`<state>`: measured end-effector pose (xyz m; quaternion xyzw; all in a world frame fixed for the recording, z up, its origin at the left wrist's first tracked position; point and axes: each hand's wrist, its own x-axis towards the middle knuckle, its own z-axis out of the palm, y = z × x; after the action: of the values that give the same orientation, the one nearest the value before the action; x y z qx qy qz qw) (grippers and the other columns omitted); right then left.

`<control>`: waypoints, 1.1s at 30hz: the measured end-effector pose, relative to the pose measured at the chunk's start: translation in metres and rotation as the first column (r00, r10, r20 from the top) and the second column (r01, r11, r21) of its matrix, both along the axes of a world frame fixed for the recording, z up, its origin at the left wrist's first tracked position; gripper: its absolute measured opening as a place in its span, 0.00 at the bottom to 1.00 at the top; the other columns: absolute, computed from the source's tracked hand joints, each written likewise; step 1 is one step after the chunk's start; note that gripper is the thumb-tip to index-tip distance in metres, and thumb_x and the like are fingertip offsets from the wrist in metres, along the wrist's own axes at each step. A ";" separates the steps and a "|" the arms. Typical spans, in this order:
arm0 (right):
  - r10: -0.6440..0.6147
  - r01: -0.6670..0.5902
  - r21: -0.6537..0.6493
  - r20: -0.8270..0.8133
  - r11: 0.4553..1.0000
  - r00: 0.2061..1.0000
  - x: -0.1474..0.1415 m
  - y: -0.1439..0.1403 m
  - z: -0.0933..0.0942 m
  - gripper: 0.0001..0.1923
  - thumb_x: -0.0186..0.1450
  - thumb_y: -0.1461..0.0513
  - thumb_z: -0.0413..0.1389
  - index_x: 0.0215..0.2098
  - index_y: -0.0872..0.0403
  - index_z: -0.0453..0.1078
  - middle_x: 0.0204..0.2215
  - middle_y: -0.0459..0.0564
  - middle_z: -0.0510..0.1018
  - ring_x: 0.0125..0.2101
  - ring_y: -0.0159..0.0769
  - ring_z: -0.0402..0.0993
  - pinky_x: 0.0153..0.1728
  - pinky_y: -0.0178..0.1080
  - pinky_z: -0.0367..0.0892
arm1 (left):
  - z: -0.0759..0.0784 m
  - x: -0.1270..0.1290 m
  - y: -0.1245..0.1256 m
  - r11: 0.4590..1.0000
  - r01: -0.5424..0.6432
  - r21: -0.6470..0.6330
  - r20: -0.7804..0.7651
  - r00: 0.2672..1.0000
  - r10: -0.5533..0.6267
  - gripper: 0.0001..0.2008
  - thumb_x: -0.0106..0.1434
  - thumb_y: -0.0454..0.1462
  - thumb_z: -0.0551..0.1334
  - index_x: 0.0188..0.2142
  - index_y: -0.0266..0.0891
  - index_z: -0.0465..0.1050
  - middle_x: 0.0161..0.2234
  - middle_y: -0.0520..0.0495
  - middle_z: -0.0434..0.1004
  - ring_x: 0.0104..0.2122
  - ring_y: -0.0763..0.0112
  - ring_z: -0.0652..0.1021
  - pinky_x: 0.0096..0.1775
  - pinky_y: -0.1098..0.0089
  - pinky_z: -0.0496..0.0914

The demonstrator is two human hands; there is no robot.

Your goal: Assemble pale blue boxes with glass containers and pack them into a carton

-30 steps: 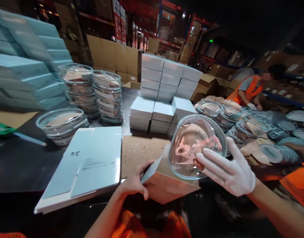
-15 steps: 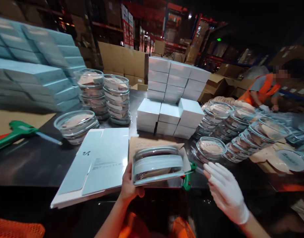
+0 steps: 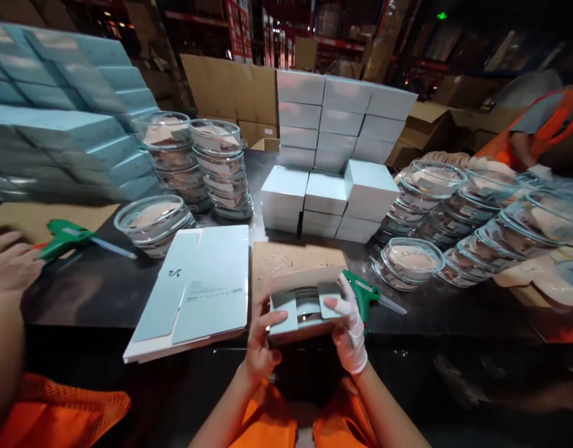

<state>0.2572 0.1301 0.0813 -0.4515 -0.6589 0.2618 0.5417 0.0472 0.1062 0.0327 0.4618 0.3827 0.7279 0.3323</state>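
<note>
A: Head view — bare left hand (image 3: 259,341) and white-gloved right hand (image 3: 350,330) both pinch the small pale-blue cardboard box (image 3: 301,306) at the black table's (image 3: 81,298) near edge. Thumbs press on its side flaps.

B: Step?

A: Closing the box, I'd judge; the next move calls for folding the flaps down flat. The opening isn't shut yet.

B: Contents?

A: A round glass dish with lid shows in the gap — details too small to tell.

B: Around it?

A: Green tape tool (image 3: 363,292) just beside the right hand, flat blue carton blanks (image 3: 197,286) to the left, stacked glass bowls (image 3: 221,165) behind, each holding a tan pad.
</note>
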 end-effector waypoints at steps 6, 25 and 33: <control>-0.158 0.122 -0.140 -0.283 0.983 0.946 -0.032 0.002 0.038 0.21 0.67 0.54 0.62 0.58 0.46 0.71 0.64 0.56 0.76 0.62 0.50 0.75 0.62 0.56 0.73 | 0.021 0.014 -0.003 0.993 -0.114 -0.038 0.123 0.985 0.118 0.21 0.54 0.51 0.79 0.44 0.52 0.80 0.52 0.47 0.82 0.53 0.58 0.80 0.57 0.60 0.73; -0.375 0.405 -0.737 0.220 0.540 0.901 0.073 0.022 0.023 0.10 0.44 0.57 0.64 0.22 0.52 0.71 0.20 0.48 0.74 0.28 0.43 0.74 0.30 0.39 0.64 | 0.009 -0.013 0.014 0.924 -0.175 0.340 -0.429 0.845 0.319 0.16 0.61 0.49 0.75 0.42 0.43 0.81 0.36 0.48 0.81 0.49 0.58 0.83 0.53 0.61 0.77; -0.454 0.248 -0.611 -0.207 0.752 0.866 0.056 -0.010 0.036 0.23 0.49 0.44 0.66 0.31 0.52 0.73 0.26 0.48 0.81 0.27 0.36 0.76 0.30 0.36 0.71 | 0.027 -0.007 -0.019 0.945 -0.231 -0.232 -0.287 0.944 0.160 0.19 0.58 0.52 0.75 0.41 0.44 0.82 0.46 0.45 0.82 0.55 0.56 0.79 0.54 0.63 0.73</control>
<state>0.3131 0.1197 0.1171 -0.6558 -0.3478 0.4113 0.5290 0.0403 0.0873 0.0596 0.4662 0.5607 0.6322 0.2618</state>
